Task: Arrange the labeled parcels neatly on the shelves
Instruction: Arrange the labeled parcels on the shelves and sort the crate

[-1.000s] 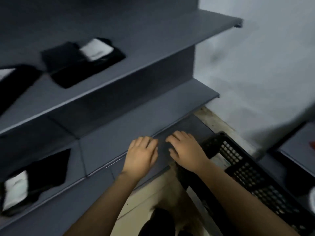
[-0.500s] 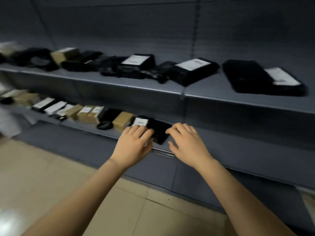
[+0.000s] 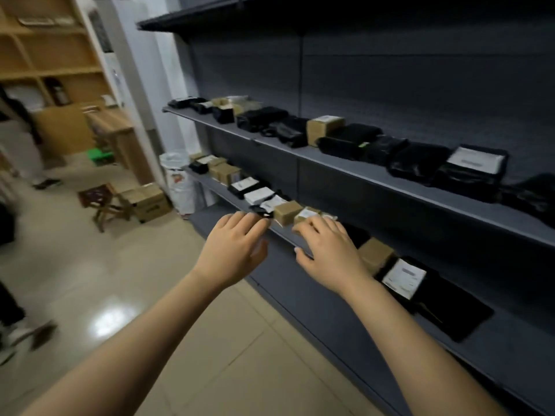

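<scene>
Grey metal shelves run from centre left to the right edge. The upper shelf (image 3: 345,165) carries a row of black bagged parcels and brown boxes, among them a labeled black parcel (image 3: 474,163). The lower shelf (image 3: 285,235) holds several small brown boxes and white-labeled black parcels. My left hand (image 3: 235,250) hovers palm down at the lower shelf's front edge, fingers apart, holding nothing. My right hand (image 3: 329,250) floats just over the same edge, in front of a brown box (image 3: 286,212), also empty. A flat black parcel with a white label (image 3: 404,279) lies to the right of my right hand.
A white sack (image 3: 180,183) stands at the shelf's left end. Cardboard boxes (image 3: 147,202) and a small wooden stool (image 3: 102,202) sit on the tiled floor. Wooden shelving (image 3: 51,70) fills the left wall. Another person's legs and shoes (image 3: 18,331) are at the far left.
My view has swung left along the shelves, from the right end with a black crate to the left end. Both hands stay out in front, empty, side by side.
</scene>
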A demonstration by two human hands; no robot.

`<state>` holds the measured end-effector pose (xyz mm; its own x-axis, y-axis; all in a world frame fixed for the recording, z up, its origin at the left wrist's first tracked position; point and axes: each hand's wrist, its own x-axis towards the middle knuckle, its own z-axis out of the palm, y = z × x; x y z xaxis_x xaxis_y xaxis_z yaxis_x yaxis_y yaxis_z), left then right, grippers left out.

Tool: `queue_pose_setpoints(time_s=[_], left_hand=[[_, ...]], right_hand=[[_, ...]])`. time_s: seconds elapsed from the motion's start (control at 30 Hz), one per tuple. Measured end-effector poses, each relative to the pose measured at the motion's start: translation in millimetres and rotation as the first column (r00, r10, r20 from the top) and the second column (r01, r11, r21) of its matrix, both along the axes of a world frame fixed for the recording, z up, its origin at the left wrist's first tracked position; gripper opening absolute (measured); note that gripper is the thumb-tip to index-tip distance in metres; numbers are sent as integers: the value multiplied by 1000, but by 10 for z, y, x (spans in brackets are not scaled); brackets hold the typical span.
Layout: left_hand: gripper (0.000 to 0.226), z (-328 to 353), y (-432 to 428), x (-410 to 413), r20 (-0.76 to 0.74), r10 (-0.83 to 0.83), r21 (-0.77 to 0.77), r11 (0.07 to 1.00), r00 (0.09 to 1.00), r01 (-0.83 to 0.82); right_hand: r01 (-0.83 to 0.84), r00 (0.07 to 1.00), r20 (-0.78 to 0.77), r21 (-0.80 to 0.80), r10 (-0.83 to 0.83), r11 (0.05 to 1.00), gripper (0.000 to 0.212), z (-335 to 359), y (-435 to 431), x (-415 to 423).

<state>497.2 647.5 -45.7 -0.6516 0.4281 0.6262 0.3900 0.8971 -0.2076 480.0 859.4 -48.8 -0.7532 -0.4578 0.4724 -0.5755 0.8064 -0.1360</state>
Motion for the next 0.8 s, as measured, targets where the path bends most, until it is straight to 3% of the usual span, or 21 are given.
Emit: queue_pose_setpoints(time_s=[0.3,0.53,0.8], left_hand=[[35,109,-1450,-731,28,199,2,980,980,-199],[36,301,-2277,-1823,17,322,21,946,947,-322],[39,517,-3078,-2944,-52,352,37,936,935,-350]], right_hand=[[-250,968,-1,22,250,968,39,163,-1583,-1223],[-332,942,-40,29,333,943,38,371,-2520,-2487],[-364,930,-37,44,366,930,43,570,-3408,-3722]])
